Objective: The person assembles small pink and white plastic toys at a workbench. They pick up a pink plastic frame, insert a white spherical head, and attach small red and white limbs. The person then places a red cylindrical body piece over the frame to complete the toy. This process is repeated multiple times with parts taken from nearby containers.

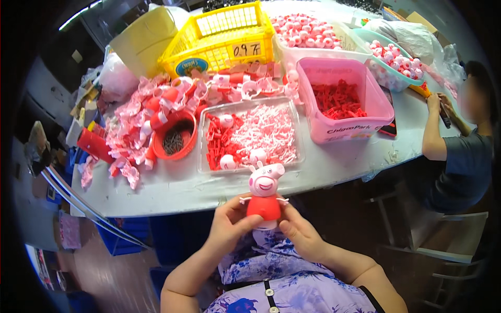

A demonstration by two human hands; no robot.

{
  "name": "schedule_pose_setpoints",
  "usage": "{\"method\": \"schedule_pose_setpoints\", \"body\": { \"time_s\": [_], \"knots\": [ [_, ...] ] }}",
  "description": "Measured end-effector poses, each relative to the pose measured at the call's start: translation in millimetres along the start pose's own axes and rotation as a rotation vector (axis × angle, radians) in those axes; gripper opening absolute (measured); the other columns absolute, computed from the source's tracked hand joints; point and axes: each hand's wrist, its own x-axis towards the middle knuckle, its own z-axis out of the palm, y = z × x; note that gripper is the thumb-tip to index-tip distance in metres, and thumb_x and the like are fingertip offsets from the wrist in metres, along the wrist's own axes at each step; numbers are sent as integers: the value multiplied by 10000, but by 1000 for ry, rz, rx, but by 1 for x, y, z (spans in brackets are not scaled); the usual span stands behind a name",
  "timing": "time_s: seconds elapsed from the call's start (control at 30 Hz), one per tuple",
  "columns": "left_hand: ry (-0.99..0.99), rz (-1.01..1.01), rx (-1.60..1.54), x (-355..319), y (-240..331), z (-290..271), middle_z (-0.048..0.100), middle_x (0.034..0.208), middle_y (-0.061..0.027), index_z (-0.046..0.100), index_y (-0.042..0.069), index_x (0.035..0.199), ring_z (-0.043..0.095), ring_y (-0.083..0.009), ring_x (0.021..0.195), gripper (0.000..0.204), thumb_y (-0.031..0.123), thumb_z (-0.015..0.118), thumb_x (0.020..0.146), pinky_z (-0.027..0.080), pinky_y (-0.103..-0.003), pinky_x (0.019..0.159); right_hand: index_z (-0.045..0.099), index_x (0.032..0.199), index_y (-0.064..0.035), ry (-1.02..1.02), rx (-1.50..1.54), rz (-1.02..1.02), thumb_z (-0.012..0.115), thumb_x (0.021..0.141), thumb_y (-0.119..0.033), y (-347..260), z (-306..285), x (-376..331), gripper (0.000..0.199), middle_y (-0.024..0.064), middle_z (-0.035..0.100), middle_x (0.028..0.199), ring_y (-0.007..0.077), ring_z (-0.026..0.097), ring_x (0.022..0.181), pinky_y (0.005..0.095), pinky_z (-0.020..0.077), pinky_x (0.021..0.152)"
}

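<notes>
A pink plastic toy pig figure in a red dress stands upright between my hands at the table's near edge. My left hand is closed on its left side in view, thumb across the lower front of the dress. From the other side, my right hand presses its thumb and fingers near the base. Just beyond lies a clear tray with red parts, small pale pink limb-like pieces and a few pig heads. An orange-red bowl of dark screws stands left of the tray.
A pink bin holds red parts. Behind it are a white tub and a teal basket of pig heads. A yellow crate and heaped pink pieces fill the left. Another person works at right.
</notes>
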Motion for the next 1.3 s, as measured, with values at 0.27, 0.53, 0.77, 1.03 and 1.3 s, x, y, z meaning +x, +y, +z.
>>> {"method": "schedule_pose_setpoints", "body": {
  "time_s": [0.27, 0.53, 0.77, 1.03, 1.3],
  "knots": [
    [-116, 279, -162, 99, 105, -25, 613, 1160, -142, 527, -36, 1212, 635, -241, 1029, 394, 241, 582, 937, 545, -396, 890, 473, 1333, -18, 174, -328, -157, 522, 950, -80, 32, -12, -16, 391, 177, 540, 1224, 266, 587, 1098, 355, 456, 957],
    [326, 504, -71, 280, 204, -56, 557, 1128, -202, 426, -52, 1262, 628, -291, 992, 497, 242, 625, 913, 565, -404, 873, 670, 1068, -93, 284, -741, -283, 639, 816, -14, 82, -27, -27, 266, 115, 660, 917, 293, 643, 805, 365, 526, 709],
    [480, 516, -80, 312, 196, -98, 507, 1101, -280, 361, -98, 1241, 612, -371, 991, 431, 142, 525, 922, 565, -402, 858, 690, 1000, -94, 389, -766, -313, 647, 757, 6, 86, -37, -28, 267, 107, 669, 898, 276, 651, 798, 365, 531, 709],
    [257, 416, 516, 224, 113, -60, 650, 956, -92, 603, -7, 1112, 655, -151, 841, 195, 66, 505, 959, 540, -243, 756, 700, 971, -102, 402, -796, -338, 648, 738, 13, 85, -39, -27, 265, 89, 669, 900, 265, 649, 783, 354, 530, 711],
    [112, 772, 1560, 215, 108, -38, 521, 1139, -135, 693, 176, 1102, 586, -283, 1023, 367, -32, 633, 806, 510, -353, 845, 699, 979, -102, 357, -829, -337, 654, 742, 1, 87, -32, -25, 262, 79, 667, 923, 259, 647, 803, 353, 530, 711]
  ]
}}
